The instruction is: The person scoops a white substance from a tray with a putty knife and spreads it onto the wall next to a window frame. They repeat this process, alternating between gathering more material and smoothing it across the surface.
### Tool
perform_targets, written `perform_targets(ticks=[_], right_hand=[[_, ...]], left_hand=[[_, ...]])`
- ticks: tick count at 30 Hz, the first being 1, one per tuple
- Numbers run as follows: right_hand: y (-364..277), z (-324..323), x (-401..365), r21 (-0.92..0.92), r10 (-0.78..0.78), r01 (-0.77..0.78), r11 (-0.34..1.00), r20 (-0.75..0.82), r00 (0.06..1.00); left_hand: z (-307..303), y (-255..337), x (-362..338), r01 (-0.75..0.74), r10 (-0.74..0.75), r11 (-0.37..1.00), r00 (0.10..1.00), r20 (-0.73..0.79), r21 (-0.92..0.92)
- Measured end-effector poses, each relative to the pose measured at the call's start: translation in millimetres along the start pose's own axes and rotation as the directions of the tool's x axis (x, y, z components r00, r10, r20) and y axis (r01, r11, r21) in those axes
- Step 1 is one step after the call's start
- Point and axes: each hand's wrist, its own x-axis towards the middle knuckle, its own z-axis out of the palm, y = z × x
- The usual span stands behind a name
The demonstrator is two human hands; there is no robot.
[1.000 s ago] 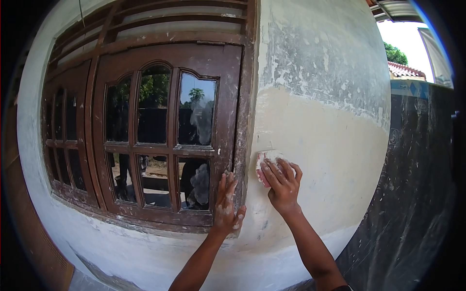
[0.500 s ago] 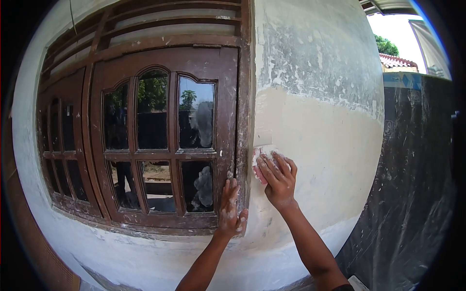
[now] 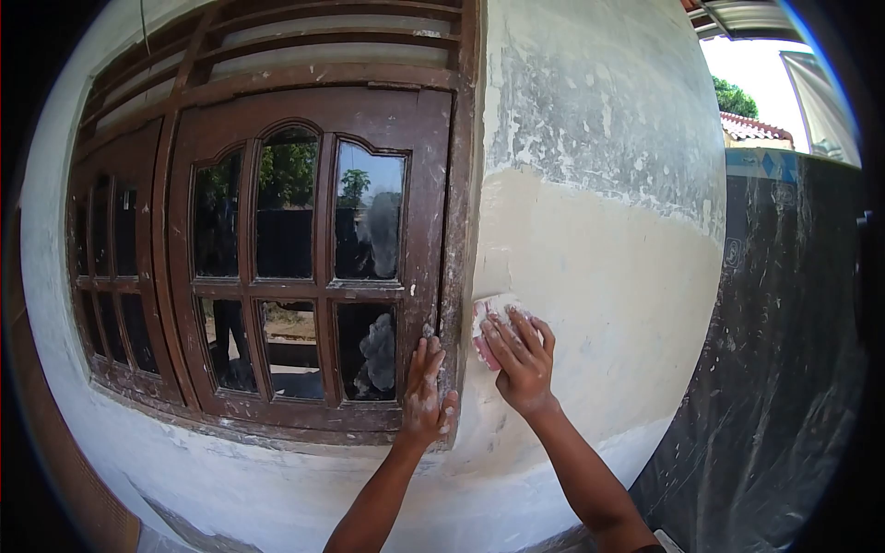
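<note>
Fingers (image 3: pixel 513 335) of right hand (image 3: pixel 520 367) flat, pinning pink-edged sanding pad (image 3: pixel 481 319) to cream wall (image 3: pixel 599 276) | left hand (image 3: pixel 426 396) open on brown wooden window frame (image 3: pixel 450 230) | risk: pad slips left, scuffs frame

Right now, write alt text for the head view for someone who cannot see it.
A person's right hand presses a pinkish, dusty pad against a cream wall, just beside a brown wooden window frame. The left hand, flecked with white dust, rests flat on that frame's lower corner. Dark plastic sheeting hangs to the right.
</note>
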Motion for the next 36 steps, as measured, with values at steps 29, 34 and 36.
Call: perform_targets(ticks=[29,34,36], right_hand=[[29.9,-10.5,-97.5,0.116,-0.078,0.053,0.992,0.224,0.971],[24.1,-31.3,-40.1,0.13,-0.03,0.012,0.991,0.136,0.99],[31.2,-26.3,15.9,0.118,-0.051,0.049,0.992,0.018,0.999]], left_hand=[[13.0,-7.8,-10.7,0.027,-0.032,0.988,0.999,0.031,0.154],[15.4,-8.9,-10.5,0.048,-0.052,0.989,0.998,0.023,0.142],[14.3,-7.1,-9.9,0.055,-0.06,0.989,0.998,0.035,0.14]])
